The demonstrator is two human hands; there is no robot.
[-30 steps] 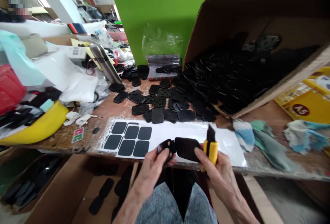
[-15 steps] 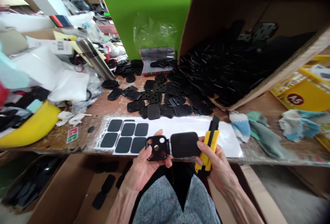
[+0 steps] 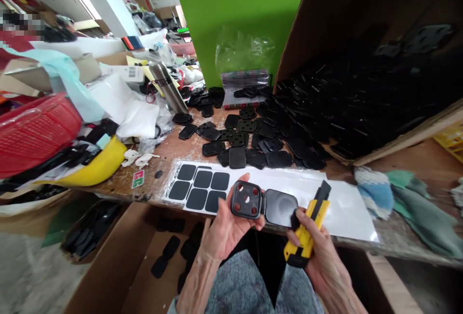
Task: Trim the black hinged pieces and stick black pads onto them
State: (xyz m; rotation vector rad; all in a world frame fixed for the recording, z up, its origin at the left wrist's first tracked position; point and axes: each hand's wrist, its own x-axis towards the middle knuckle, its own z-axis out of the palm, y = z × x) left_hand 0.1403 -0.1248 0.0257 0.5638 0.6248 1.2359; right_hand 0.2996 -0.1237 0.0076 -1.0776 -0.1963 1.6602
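Note:
A black plastic piece of two hinged halves [image 3: 281, 207] lies opened out above the table's front edge. Five round holes mark its left half, and the right half is a plain, shiny panel. My left hand [image 3: 226, 227] holds the holed half from below, skin showing through the holes. My right hand [image 3: 318, 246] grips a yellow utility knife [image 3: 314, 225], its black tip pointing up and away. That same thumb and fingers also touch the panel's right end; a small dark patch there is hard to make out. Dark rounded-square stickers [image 3: 197, 198] sit on a white backing sheet [image 3: 347, 208] beyond my hands.
Loose black plates [image 3: 237, 157] spread across the table behind the sheet. A large cardboard box [image 3: 300, 24] full of black parts stands at right, with cloth gloves [image 3: 374, 191] before it. A steel flask [image 3: 170, 89] and red basket [image 3: 39, 130] are left; an open carton [image 3: 137, 275] is below.
The view has swung left, bringing the red basket in. The hinged piece has tilted, and its right panel now reflects light. Both hands keep their holds.

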